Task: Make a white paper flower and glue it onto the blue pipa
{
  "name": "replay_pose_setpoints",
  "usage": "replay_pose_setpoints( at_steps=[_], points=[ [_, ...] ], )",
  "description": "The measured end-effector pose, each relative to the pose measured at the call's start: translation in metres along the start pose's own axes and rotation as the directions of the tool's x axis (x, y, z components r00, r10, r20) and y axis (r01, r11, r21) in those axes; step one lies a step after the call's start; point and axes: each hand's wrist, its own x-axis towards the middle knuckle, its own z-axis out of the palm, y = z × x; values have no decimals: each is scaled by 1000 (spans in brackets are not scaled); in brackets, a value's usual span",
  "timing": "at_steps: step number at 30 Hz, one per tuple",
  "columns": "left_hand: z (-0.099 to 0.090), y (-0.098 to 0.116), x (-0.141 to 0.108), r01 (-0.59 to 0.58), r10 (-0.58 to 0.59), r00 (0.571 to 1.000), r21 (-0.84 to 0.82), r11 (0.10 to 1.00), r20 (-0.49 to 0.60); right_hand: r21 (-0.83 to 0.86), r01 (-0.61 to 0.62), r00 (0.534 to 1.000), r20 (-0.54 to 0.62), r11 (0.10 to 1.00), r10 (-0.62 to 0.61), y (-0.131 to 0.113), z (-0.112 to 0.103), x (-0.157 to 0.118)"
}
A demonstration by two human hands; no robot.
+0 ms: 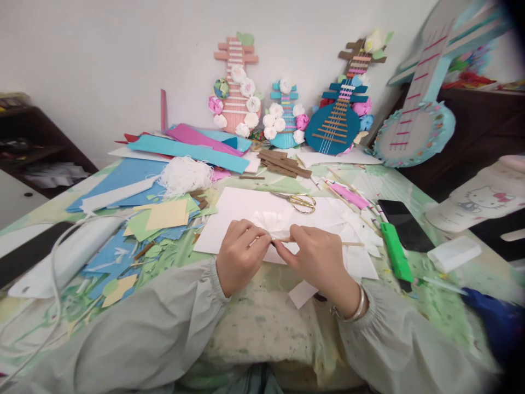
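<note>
My left hand and my right hand meet over a large white sheet, fingers closed in a pinch. Between them is a thin, shiny piece of white paper, its lower edge gathered at my left fingertips. A thin wooden stick runs through my right hand and sticks out to its right. A small dark spot shows where the fingertips come together; what it is I cannot make out. Gold-handled scissors lie just beyond my hands on the sheet.
Paper scraps and white string lie left; brown strips lie behind. To the right are a green glue gun or cutter-like tool, a phone and a white bottle. Flower-decorated paper lutes lean against the wall.
</note>
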Motion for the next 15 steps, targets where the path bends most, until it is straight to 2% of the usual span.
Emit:
replay_pose_setpoints(
  at_steps=[9, 15],
  points=[
    [-1, 5, 0, -49, 30, 993, 165, 985, 115, -41, 36, 999, -27, 998, -38, -1, 5, -1],
    [2, 9, 2, -33, -14, 981, 241, 970, 192, -52, 36, 999, -36, 998, -38, -5, 4, -3]
  ],
)
